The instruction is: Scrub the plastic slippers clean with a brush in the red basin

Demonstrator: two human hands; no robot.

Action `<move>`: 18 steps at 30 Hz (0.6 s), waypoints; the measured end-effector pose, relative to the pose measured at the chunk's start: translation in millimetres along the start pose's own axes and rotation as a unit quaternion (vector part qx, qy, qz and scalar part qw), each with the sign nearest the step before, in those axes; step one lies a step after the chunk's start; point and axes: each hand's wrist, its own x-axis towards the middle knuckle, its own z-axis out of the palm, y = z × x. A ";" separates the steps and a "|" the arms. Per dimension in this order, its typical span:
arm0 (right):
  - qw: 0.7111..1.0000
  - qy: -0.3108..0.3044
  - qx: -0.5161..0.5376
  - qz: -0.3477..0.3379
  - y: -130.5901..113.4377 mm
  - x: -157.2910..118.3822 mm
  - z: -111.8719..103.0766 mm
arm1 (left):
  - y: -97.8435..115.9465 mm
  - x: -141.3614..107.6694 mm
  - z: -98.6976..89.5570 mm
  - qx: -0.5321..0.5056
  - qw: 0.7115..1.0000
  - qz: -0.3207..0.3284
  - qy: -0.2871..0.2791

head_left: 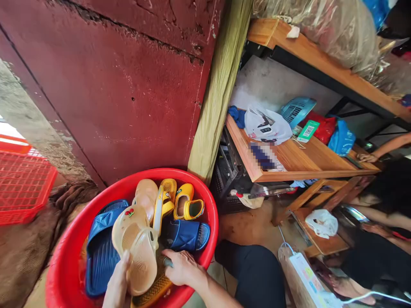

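the left hand (117, 280) is gripping the near pale clog (143, 269), its thumb pressing on the side while its other fingers are mostly hiding. that clog is lying tilted between the two hands, over the red basin (59, 269). the right hand (184, 267) is bending its fingers beside it, close to a small greyish thing (168, 262); whether they are pinching it, i cannot tell. the step in hand seems to be handling this one clog, and moving it would be calling for a firm left thumb, with the right fingers supporting the free side.

counting: three pale shoe shapes are showing, the near one at the left thumb, the cherry-trimmed clog (120, 224) just beyond it and the far pale shoe (146, 194) behind; overlaps are hiding their full outlines. two blue slippers are flanking the fingers, the large blue slipper (101, 267) beyond the left thumb, the other blue slipper (186, 234) beyond the right knuckles. farther off, one yellow sandal (159, 209) and two small yellow shoe shapes (188, 190) are sitting. one yellow-brown sole (154, 292) is lying below the right fingers.
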 end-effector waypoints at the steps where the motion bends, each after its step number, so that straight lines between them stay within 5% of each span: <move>1: 1.000 -0.011 -0.007 -0.003 -2.4 -1.1 -1.3 | 4.1 -2.6 3.3 -0.023 0.999 -0.021 0.007; 9: 1.000 -0.010 -0.017 -0.021 -6.8 -25.3 -22.5 | 23.2 -13.2 25.7 -0.158 0.986 -0.053 -0.003; 13: 0.992 -0.060 0.113 0.021 6.2 -36.9 -30.4 | 30.6 -19.4 20.5 -0.199 0.980 -0.028 0.002; 18: 0.946 -0.073 0.314 0.043 -2.3 -48.6 -30.3 | 40.6 -18.7 11.3 -0.178 0.984 -0.012 0.023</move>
